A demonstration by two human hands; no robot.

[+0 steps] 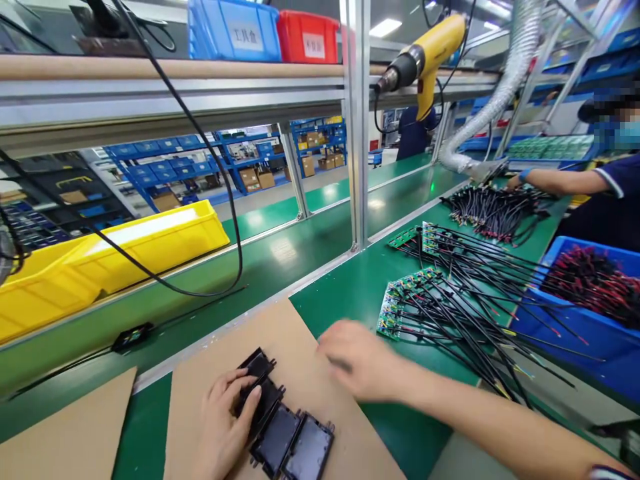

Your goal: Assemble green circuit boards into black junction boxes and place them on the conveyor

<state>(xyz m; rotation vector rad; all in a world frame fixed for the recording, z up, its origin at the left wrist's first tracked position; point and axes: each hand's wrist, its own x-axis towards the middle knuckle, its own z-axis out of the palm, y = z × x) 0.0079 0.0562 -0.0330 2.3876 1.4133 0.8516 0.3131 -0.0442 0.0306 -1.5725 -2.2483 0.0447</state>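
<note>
Left hand (227, 410): half-curled, touching a black case (269, 404); grip unclear
Right hand (363, 363): loosely curled, blurred; hold unclear
Cardboard (200, 373): best keep cases (309, 445) flat

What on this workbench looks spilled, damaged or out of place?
Nothing looks spilled or clearly damaged. The wires from the boards look untidy: they cross and stick out past the bench edge, some seemingly over the blue bin. The cases form a crooked row.

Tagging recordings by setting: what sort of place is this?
Most likely an electronics assembly workshop: circuit boards with black wires lie on a green bench, a yellow heat gun is up by the shelf, and the left hand touches black cases on cardboard.
</note>
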